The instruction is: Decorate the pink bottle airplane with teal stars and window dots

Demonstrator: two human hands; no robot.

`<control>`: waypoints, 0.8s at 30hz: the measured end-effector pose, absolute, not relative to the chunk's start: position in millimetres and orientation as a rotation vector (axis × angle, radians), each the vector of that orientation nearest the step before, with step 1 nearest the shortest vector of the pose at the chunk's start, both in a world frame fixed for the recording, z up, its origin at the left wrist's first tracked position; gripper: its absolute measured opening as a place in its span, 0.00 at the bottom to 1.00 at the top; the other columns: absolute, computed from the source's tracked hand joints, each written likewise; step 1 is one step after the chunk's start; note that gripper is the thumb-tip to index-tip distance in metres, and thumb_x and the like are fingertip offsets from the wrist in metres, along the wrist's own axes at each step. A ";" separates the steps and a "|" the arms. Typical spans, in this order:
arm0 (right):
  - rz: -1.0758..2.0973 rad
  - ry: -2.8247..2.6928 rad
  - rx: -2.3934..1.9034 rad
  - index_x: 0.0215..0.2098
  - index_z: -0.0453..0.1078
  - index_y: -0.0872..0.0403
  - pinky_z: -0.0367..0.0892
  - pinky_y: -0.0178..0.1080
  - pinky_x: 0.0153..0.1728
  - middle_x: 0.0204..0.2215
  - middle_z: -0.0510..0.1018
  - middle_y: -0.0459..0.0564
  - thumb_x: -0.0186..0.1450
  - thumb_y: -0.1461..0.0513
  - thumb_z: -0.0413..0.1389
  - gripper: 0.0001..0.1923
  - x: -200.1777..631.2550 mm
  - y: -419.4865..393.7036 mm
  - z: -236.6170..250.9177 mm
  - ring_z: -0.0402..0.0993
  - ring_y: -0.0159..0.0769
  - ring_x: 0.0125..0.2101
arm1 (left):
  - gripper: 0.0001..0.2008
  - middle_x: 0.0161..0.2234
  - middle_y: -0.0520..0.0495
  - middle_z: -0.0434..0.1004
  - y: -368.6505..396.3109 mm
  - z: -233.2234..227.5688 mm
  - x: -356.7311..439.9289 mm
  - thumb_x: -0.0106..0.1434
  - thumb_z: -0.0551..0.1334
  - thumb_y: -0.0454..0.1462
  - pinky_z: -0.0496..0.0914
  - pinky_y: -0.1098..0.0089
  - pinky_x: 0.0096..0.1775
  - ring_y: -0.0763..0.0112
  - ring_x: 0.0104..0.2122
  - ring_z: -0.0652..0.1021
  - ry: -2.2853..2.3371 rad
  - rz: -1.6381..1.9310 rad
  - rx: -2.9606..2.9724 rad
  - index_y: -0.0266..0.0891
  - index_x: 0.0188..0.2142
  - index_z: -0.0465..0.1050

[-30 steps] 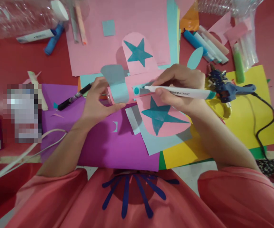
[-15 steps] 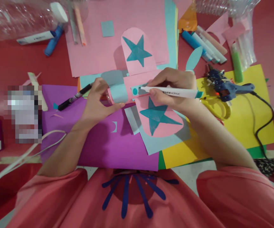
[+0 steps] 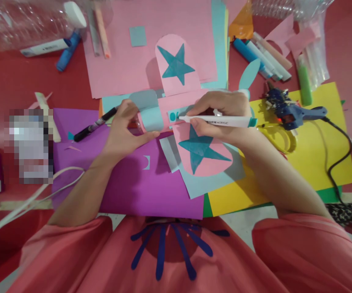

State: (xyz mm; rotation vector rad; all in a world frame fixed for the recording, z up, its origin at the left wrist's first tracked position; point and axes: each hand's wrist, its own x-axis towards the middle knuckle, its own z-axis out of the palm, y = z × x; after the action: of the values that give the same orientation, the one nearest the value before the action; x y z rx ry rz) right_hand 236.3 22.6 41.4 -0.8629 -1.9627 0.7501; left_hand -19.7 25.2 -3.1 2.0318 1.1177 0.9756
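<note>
A paper plane model (image 3: 168, 105) with a pink-wrapped body lies across the middle; it seems built round a clear bottle. Each pink wing carries a teal star, the upper star (image 3: 177, 65) and the lower star (image 3: 203, 149). My left hand (image 3: 124, 130) grips the model's left end, by a light-blue band (image 3: 152, 119), thumb below and fingers above. In my right hand (image 3: 220, 110) is a white acrylic marker (image 3: 224, 121) with a teal end. Its tip touches a light-blue strip on the body, beside a teal dot (image 3: 173, 116) and a fresh teal mark.
A blue glue gun (image 3: 292, 108) with its cord rests at right, near yellow scissors (image 3: 278, 138). Several markers (image 3: 263, 59) lie at upper right. A black pen (image 3: 96, 124) is on purple paper (image 3: 127, 191). A clear bottle (image 3: 26, 24) lies at upper left.
The marker tip has moved slightly left and down on the light-blue strip. A second teal mark now shows beside the dot. My left hand has kept its hold.
</note>
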 end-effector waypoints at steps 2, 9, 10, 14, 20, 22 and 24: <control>0.738 -1.968 -0.822 0.29 0.73 0.50 0.67 0.35 0.23 0.24 0.80 0.43 0.61 0.63 0.62 0.03 236.5 23.6 39.6 0.73 0.30 0.23 | 0.23 0.33 0.51 0.62 25.2 -2.6 -19.5 0.55 0.69 0.56 0.70 0.71 0.30 0.70 0.35 0.70 1.121 0.971 2.029 0.46 0.43 0.73; 0.811 -1.957 -0.870 0.27 0.74 0.52 0.64 0.33 0.22 0.22 0.78 0.43 0.61 0.63 0.60 0.05 239.0 24.0 42.0 0.69 0.27 0.21 | 0.22 0.33 0.51 0.60 23.1 -0.2 -19.7 0.54 0.70 0.55 0.68 0.69 0.31 0.70 0.35 0.68 1.157 0.946 1.966 0.43 0.34 0.70; 0.836 -1.938 -0.888 0.27 0.74 0.52 0.64 0.33 0.21 0.22 0.78 0.43 0.61 0.63 0.60 0.05 239.3 23.7 42.8 0.69 0.27 0.20 | 0.21 0.34 0.50 0.61 23.0 -0.3 -19.8 0.55 0.70 0.55 0.68 0.69 0.32 0.69 0.36 0.68 1.153 0.945 1.968 0.43 0.36 0.72; 0.858 -1.832 -0.943 0.28 0.73 0.51 0.65 0.34 0.21 0.23 0.78 0.44 0.64 0.59 0.59 0.07 238.6 22.2 43.1 0.71 0.29 0.21 | 0.26 0.39 0.48 0.66 22.8 -3.2 -20.3 0.56 0.70 0.53 0.71 0.68 0.34 0.66 0.40 0.72 1.127 0.935 1.969 0.49 0.51 0.72; 0.825 -1.867 -0.981 0.29 0.73 0.49 0.62 0.37 0.20 0.23 0.78 0.43 0.62 0.61 0.60 0.04 234.7 20.4 44.4 0.69 0.30 0.21 | 0.29 0.41 0.47 0.68 22.5 -5.5 -20.4 0.57 0.69 0.55 0.73 0.68 0.34 0.65 0.43 0.73 1.137 0.934 1.977 0.49 0.54 0.71; 0.842 -1.886 -1.031 0.28 0.72 0.48 0.63 0.39 0.21 0.23 0.78 0.44 0.62 0.60 0.60 0.04 234.3 20.3 45.6 0.69 0.33 0.21 | 0.29 0.41 0.47 0.69 22.1 -4.1 -19.6 0.57 0.69 0.55 0.73 0.66 0.37 0.63 0.44 0.73 1.149 0.927 1.989 0.49 0.55 0.71; 0.849 -1.893 -1.063 0.28 0.71 0.47 0.64 0.40 0.21 0.23 0.78 0.44 0.61 0.60 0.59 0.04 234.0 20.3 46.2 0.70 0.34 0.21 | 0.29 0.43 0.47 0.70 21.6 -2.6 -19.0 0.57 0.68 0.56 0.74 0.62 0.41 0.61 0.46 0.73 1.160 0.923 1.995 0.48 0.54 0.71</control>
State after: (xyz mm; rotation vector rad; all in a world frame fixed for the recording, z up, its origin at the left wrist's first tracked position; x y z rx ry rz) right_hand 234.0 20.3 46.2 -1.0628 -1.8934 0.8486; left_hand -19.0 21.6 -2.6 1.9950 1.1598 0.9231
